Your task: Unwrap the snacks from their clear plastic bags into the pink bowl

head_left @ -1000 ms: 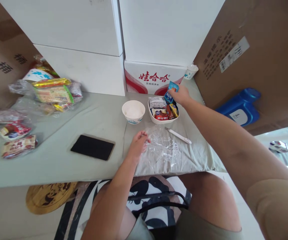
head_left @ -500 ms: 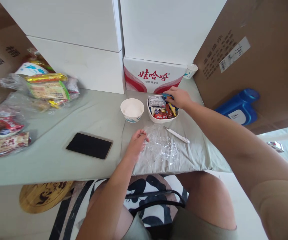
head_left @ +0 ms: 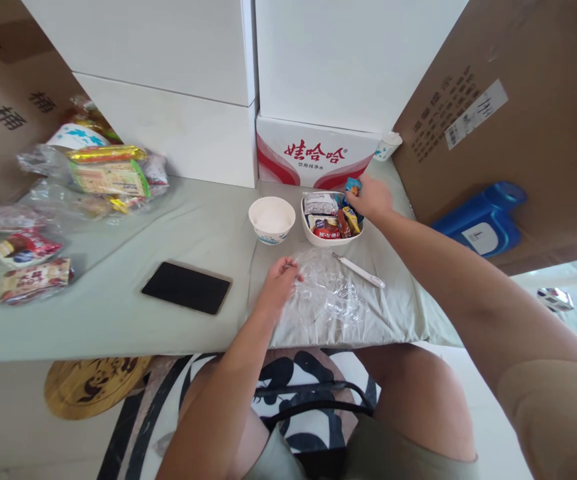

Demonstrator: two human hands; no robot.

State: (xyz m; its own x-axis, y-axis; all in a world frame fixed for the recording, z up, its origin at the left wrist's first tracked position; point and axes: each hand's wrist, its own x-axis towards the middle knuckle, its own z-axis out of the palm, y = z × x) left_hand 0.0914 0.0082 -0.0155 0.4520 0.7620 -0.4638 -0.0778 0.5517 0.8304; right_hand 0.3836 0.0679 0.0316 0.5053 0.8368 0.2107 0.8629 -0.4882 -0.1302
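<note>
The right hand [head_left: 374, 195] pinches a blue packet [head_left: 353, 185] at the white tub [head_left: 329, 241], while the left hand [head_left: 279, 280] curls by clear film [head_left: 325, 287], whether gripping it I can't tell.

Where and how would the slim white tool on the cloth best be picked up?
Probably by pinching the slim white tool across its body near the right-hand end, coming from above and the right. It lies flat and slanted, its narrow tip pointing away toward the white tray, and crumpled clear film spreads along its left side.
</note>
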